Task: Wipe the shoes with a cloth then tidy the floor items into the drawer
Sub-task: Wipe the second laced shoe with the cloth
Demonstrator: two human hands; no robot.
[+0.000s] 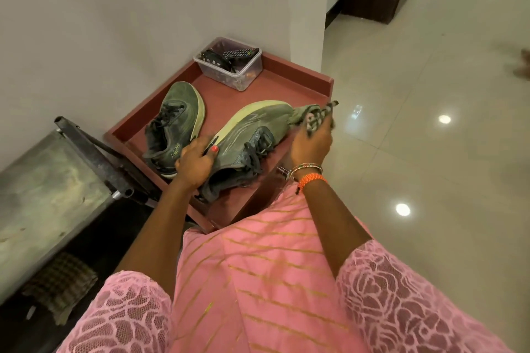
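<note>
Two grey-green sneakers with pale soles lie in an open reddish-brown drawer (311, 73). The left shoe (175, 117) rests flat near the wall. The right shoe (249, 135) is tilted on its side, and my left hand (196, 163) grips it at the sole near the heel. My right hand (311, 140) holds a crumpled patterned cloth (312, 116) against that shoe's toe.
A clear plastic box (229, 69) with remote controls stands in the drawer's far corner. A worn metal bench (43, 198) with a dark bar is at my left, a checked cloth (60, 284) under it. Glossy tiled floor (430, 152) spreads to the right; a dark door stands beyond.
</note>
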